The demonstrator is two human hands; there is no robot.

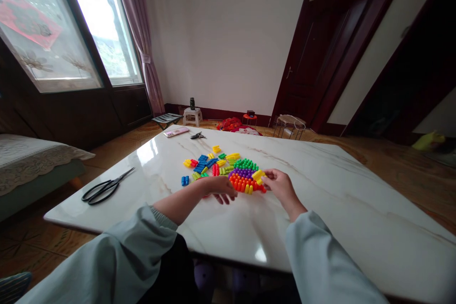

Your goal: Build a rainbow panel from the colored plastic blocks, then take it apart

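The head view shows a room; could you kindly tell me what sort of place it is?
Probably a room in a home, perhaps a living room: a tied-back curtain hangs beside the window, a patterned cover lies over furniture at left, and a panelled door is at right.

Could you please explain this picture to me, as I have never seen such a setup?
There is no machine: these are a person's bare left hand and right hand, seen by a camera worn on their head, looking forward and down. On the white table lie colourful pieces, black scissors, a phone and a small dark tool. The right hand holds a yellow piece; the left hand hangs beside the pieces, its fingers loosely bent, with nothing visibly held.
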